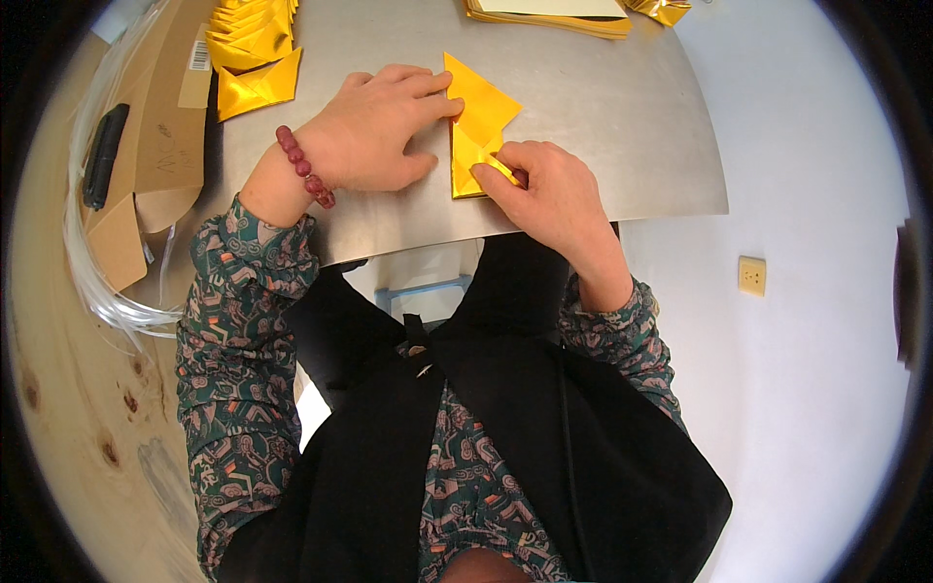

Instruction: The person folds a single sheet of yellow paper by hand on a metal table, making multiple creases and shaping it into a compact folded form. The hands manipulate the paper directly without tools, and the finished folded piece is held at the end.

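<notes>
A partly folded sheet of gold foil paper [481, 115] lies on the metal table, its pointed corner facing away from me. My left hand [384, 131], with a dark red bead bracelet at the wrist, rests flat with spread fingers. Its fingertips touch the paper's left edge. My right hand [544, 185] is closed in a pinch at the paper's near right side. A narrow glossy yellow strip shows between thumb and fingers, seemingly a flap of the same paper, though the fingers partly cover it.
Several folded gold paper pieces [258, 83] stand overlapping at the far left. A stack of paper sheets [554, 12] lies at the far edge, with another gold piece [664, 10] beside it. Left are a cardboard box [160, 146], a black object [105, 155] and clear plastic strands [121, 306].
</notes>
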Demonstrator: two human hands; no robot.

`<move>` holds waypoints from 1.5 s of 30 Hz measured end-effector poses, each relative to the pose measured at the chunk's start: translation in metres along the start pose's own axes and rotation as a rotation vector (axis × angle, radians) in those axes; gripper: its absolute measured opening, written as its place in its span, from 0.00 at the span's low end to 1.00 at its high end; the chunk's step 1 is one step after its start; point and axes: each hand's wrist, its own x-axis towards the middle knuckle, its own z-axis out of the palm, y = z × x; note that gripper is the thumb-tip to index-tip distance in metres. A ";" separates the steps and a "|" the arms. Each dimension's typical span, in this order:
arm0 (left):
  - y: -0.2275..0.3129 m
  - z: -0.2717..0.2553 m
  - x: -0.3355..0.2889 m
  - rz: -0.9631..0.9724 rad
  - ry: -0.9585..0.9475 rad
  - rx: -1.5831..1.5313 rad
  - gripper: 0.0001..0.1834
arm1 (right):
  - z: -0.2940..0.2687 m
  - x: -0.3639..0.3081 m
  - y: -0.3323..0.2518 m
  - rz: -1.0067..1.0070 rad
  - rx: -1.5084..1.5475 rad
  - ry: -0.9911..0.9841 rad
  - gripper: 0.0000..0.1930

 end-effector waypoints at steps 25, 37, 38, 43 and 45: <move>0.008 0.010 0.007 -0.149 0.144 -0.086 0.20 | -0.008 0.006 -0.008 0.062 -0.052 -0.108 0.22; 0.016 0.008 0.008 -0.125 0.166 -0.075 0.20 | -0.006 -0.026 0.004 0.072 0.247 0.108 0.13; 0.016 0.008 0.009 -0.125 0.167 -0.079 0.20 | -0.005 -0.033 0.007 0.065 0.337 0.170 0.12; 0.013 0.009 0.007 -0.135 0.183 -0.073 0.19 | -0.002 -0.076 0.009 -0.086 0.299 0.368 0.13; 0.011 0.011 0.007 -0.109 0.191 -0.088 0.18 | 0.001 -0.092 0.001 -0.216 0.269 0.326 0.18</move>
